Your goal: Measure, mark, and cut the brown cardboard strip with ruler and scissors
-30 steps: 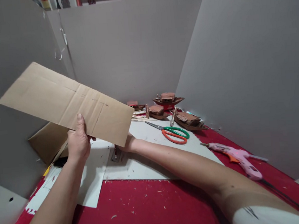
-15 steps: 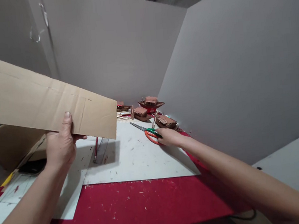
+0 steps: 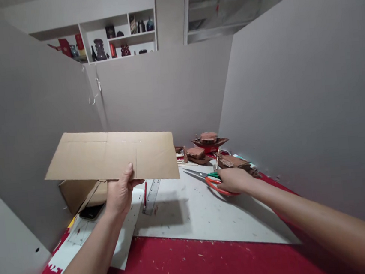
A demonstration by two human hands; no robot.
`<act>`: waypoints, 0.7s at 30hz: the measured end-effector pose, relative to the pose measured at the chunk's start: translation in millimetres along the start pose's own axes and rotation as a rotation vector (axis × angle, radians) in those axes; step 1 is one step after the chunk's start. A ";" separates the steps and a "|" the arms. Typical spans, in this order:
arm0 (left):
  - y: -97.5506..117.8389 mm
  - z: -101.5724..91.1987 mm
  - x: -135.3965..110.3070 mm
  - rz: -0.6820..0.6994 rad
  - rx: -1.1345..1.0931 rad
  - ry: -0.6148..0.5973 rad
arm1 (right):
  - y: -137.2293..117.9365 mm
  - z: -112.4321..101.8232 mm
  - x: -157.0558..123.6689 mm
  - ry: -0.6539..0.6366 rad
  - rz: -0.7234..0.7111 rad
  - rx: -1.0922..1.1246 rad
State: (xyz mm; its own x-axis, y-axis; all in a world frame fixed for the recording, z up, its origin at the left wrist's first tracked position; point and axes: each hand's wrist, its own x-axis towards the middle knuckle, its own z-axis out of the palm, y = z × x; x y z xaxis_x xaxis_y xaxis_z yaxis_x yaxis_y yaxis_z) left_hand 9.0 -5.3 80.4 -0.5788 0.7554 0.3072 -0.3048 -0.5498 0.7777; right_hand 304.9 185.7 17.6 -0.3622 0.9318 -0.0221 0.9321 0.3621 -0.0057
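Observation:
My left hand [image 3: 121,193] grips a flat piece of brown cardboard [image 3: 91,158] by its near edge, thumb on top, raised above the table. Creases and drawn lines mark the cardboard. At the right, my right hand [image 3: 235,180] is closed around scissors [image 3: 211,181] with green and orange handles. Their blades look closed and point left, away from the cardboard. Below the cardboard, a red pencil [image 3: 144,195] lies beside a clear ruler [image 3: 152,196] on the white board [image 3: 193,218].
Brown model boats [image 3: 210,139] stand at the back, near thin sticks. An open cardboard box [image 3: 75,194] and a dark phone-like object [image 3: 92,212] sit at the left, by a paper with drawn lines [image 3: 78,233]. Scraps dot the red tablecloth [image 3: 182,266]. Grey partitions [image 3: 295,100] surround the table.
My view has tilted up and turned left, bringing wall shelves into sight. The cardboard has turned to lie flatter and more level in my left hand. My right hand still holds the scissors.

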 end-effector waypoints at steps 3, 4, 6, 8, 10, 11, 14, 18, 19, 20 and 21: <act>5.9 5.0 1.3 -0.043 -0.050 -0.034 | 2.6 -1.4 -19.0 0.107 -0.025 0.028; 7.9 7.7 1.6 -0.048 -0.066 -0.036 | 2.4 -0.7 -26.2 0.139 -0.045 0.046; 11.6 14.6 1.8 -0.055 -0.088 -0.041 | -0.6 2.2 -41.4 0.186 -0.106 0.100; 14.3 23.2 1.6 -0.058 -0.099 -0.049 | -7.3 5.8 -57.0 0.210 -0.179 0.162; 15.8 33.3 1.6 -0.055 -0.104 -0.059 | -17.4 8.3 -72.5 0.226 -0.253 0.217; 16.0 38.7 1.8 -0.050 -0.108 -0.062 | -23.4 8.7 -79.8 0.233 -0.284 0.243; 15.4 56.4 3.8 -0.034 -0.130 -0.071 | -41.7 6.8 -98.2 0.253 -0.376 0.395; 14.6 80.7 6.9 -0.013 -0.173 -0.092 | -59.2 2.3 -110.3 0.171 -0.471 0.679; 14.6 86.2 7.0 -0.007 -0.186 -0.097 | -62.2 1.4 -111.1 0.149 -0.497 0.738; 14.6 91.1 6.8 -0.001 -0.198 -0.102 | -65.0 0.4 -111.1 0.138 -0.526 0.793; 14.3 95.3 6.2 0.005 -0.209 -0.107 | -67.8 -0.5 -110.4 0.136 -0.555 0.843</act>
State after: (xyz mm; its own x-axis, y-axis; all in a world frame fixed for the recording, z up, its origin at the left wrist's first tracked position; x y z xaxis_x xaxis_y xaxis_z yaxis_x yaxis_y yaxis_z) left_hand 73.1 25.5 145.7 -0.5007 0.7800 0.3754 -0.4589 -0.6069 0.6489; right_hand 281.7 58.3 20.9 -0.6927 0.6506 0.3112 0.3118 0.6592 -0.6843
